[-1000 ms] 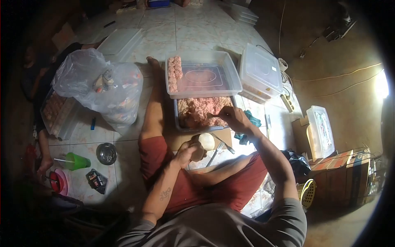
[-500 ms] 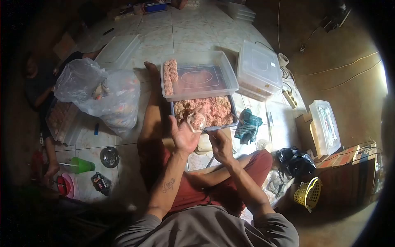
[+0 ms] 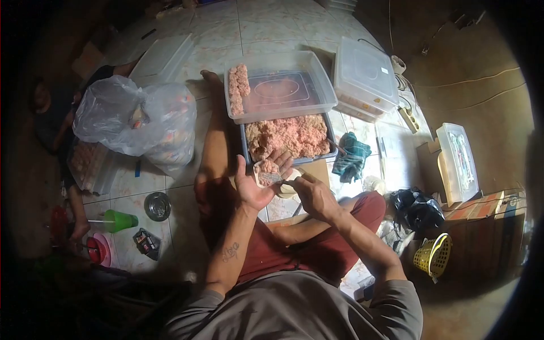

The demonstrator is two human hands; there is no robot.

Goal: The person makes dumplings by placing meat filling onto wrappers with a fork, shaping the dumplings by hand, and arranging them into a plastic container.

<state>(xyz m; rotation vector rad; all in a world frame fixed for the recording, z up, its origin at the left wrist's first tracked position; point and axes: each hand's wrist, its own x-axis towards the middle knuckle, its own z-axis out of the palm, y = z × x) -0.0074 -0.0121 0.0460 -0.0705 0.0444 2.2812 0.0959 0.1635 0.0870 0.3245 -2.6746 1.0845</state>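
My left hand (image 3: 254,191) is palm up with its fingers extended, and a thin pale dumpling wrapper (image 3: 259,179) lies across it. Pink minced filling (image 3: 267,167) sits on this wrapper. With curled fingers, my right hand (image 3: 318,197) grips a flat metal spreader (image 3: 274,178), whose blade touches the filling; its exact kind is partly hidden. More round pale wrappers (image 3: 290,190) lie below, partly covered by my hands. Just beyond, a grey tray (image 3: 332,150) holds a mound of minced filling (image 3: 290,136). Across its far side rests a clear plastic box (image 3: 326,85) containing rows of filled dumplings (image 3: 238,88).
Left stands a large plastic bag (image 3: 170,124), near another person (image 3: 54,122). A green cup (image 3: 120,221) and metal bowl (image 3: 157,206) sit on the tiles. To the right are lidded boxes (image 3: 365,76), a teal cloth (image 3: 351,157), a black bag (image 3: 416,209) and a yellow basket (image 3: 432,255).
My right hand has risen beside the left palm, bringing the spreader's blade onto the filling. My left fingers are flatter now, and the whole view has shifted slightly.
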